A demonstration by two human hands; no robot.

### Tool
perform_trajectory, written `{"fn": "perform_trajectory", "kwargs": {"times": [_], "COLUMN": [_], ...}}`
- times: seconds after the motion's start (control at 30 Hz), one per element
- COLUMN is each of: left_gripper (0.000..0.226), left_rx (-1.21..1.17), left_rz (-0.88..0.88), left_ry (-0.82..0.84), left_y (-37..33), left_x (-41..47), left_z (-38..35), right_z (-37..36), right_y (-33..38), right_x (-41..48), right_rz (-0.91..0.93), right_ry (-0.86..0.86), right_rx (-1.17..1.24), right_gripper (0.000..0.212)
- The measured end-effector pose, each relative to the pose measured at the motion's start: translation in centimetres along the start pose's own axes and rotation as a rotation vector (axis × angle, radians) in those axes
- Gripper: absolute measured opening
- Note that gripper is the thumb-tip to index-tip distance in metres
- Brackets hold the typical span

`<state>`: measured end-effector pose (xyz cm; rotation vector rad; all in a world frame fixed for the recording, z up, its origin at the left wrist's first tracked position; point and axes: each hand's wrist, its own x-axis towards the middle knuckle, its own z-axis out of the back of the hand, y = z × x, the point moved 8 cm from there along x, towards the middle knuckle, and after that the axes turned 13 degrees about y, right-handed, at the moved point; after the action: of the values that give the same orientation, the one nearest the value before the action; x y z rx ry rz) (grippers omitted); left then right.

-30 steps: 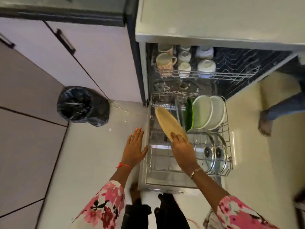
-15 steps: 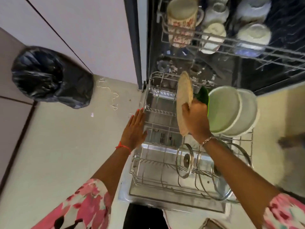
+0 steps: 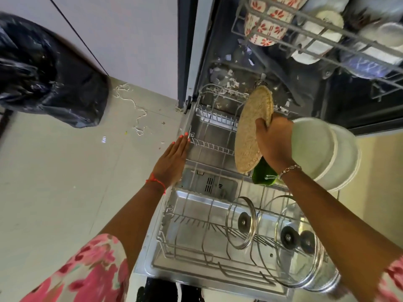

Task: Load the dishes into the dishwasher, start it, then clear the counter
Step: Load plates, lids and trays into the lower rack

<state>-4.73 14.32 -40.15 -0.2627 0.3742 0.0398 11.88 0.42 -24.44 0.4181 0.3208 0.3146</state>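
The tan speckled plate [image 3: 253, 131] stood on edge over the back half of the pulled-out lower rack [image 3: 212, 146], tipped slightly. Its lower rim was just beside a green dish [image 3: 261, 176] and its face was turned towards the empty tines on the left. The right hand [image 3: 273, 142] had it by the right rim, fingers curled round the edge. That looked like a grip chosen to keep the plate vertical so it could drop into a slot rather than lie flat. The left hand [image 3: 173, 159] lay flat with straight fingers against the rack's left side and held nothing, probably steadying the rack against rolling while the plate went in. The white plates [image 3: 314, 149] leaned upright behind the right wrist, so the tan one seemed bound for the next slot in that row. Whether its rim had reached the wires could not be told. The glass lids [image 3: 241, 223] stood on edge nearer the front, and a floral mug [image 3: 268, 20] sat in the upper rack [image 3: 305, 38]. Loading seemed well along — starting the machine and clearing the counter were not yet done.
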Motion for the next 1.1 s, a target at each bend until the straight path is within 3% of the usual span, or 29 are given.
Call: {"fn": "perform_trajectory", "kwargs": {"times": [0.43,0.57,0.73,1.1], "left_gripper": [0.080,0.082,0.084,0.077], "left_rx": [-0.006,0.006,0.012,0.030], "left_rz": [-0.001,0.001,0.008,0.042], "left_ry": [-0.020,-0.041,-0.046,-0.017], "left_y": [-0.3,-0.4,-0.4,-0.2], "left_x": [0.0,-0.1,-0.2,-0.1], "left_z": [-0.6,-0.4,-0.4,-0.5], "right_z": [-0.3,0.4,0.1,-2.6], "right_y": [1.2,0.8,1.1,0.5], "right_x": [2.1,2.7,2.6,2.8], "right_rz": [-0.020,-0.047,-0.024,-0.030], "right_ry": [0.074,0.046,0.076,0.153], "right_rx": [0.010,0.061,0.011,-0.054], "right_gripper": [0.030,0.020,0.031,0.031]}}
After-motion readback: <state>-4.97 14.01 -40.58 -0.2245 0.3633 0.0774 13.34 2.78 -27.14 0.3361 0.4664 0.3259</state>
